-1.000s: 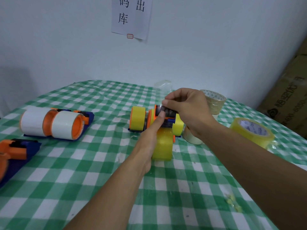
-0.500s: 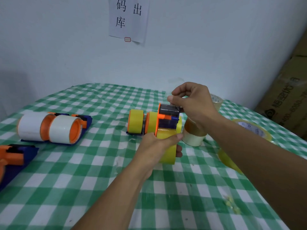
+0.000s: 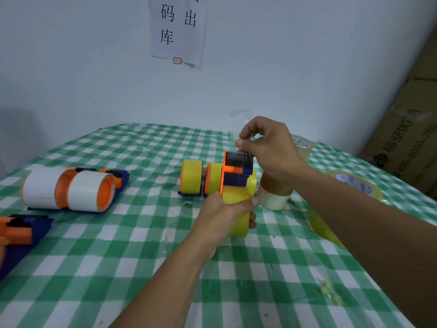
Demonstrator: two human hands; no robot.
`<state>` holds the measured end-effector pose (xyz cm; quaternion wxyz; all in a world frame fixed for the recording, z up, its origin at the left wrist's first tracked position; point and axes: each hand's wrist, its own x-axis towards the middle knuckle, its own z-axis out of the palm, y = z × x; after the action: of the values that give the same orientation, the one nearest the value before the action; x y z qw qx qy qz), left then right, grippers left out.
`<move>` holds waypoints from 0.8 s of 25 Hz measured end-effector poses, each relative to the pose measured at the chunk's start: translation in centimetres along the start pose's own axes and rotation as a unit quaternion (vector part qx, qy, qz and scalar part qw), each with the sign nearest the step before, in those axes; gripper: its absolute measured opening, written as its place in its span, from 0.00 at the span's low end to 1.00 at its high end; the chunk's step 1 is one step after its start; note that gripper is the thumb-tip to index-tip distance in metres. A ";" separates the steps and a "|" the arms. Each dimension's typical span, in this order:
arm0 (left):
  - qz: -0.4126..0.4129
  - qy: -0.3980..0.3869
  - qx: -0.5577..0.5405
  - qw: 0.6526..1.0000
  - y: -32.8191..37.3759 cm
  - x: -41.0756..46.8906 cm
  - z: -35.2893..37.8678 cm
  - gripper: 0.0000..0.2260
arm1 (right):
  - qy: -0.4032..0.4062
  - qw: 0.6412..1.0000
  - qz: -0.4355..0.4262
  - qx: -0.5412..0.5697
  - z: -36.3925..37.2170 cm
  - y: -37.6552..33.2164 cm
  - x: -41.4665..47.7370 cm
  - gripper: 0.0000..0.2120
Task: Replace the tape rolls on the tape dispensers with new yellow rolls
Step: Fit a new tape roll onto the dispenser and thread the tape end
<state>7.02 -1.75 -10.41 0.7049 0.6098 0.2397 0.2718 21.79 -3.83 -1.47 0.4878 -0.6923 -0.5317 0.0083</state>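
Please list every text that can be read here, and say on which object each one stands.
"码", "出", "库": on the paper sheet on the wall; a character above is cut off.
On the cardboard box: sideways print, too blurred to read.
On the flat tape roll: core label too small to read.

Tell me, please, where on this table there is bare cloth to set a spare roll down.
Bare cloth lies between the white-roll dispensers and the yellow-roll dispensers, and at the near edge left of the left hand. It is crowded at right: the held dispenser, the right hand, the stacked rolls, the loose yellow roll.
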 end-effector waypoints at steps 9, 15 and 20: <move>-0.005 0.019 -0.018 1.000 -0.1 -0.3 0.4 0.14 | 0.003 0.999 0.021 0.033 -1.2 -0.7 1.1 0.09; 0.011 0.000 -0.004 1.000 -0.3 -0.6 0.4 0.14 | 0.004 0.999 0.044 0.029 -2.1 -1.0 1.9 0.05; 0.015 -0.010 -0.010 1.000 -0.6 -0.5 0.4 0.12 | -0.018 0.997 0.049 0.049 -2.5 -1.7 2.0 0.05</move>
<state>6.96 -2.38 -10.90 0.7091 0.6088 0.2204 0.2790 22.76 -4.08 2.07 0.5100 -0.6930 -0.5047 0.0710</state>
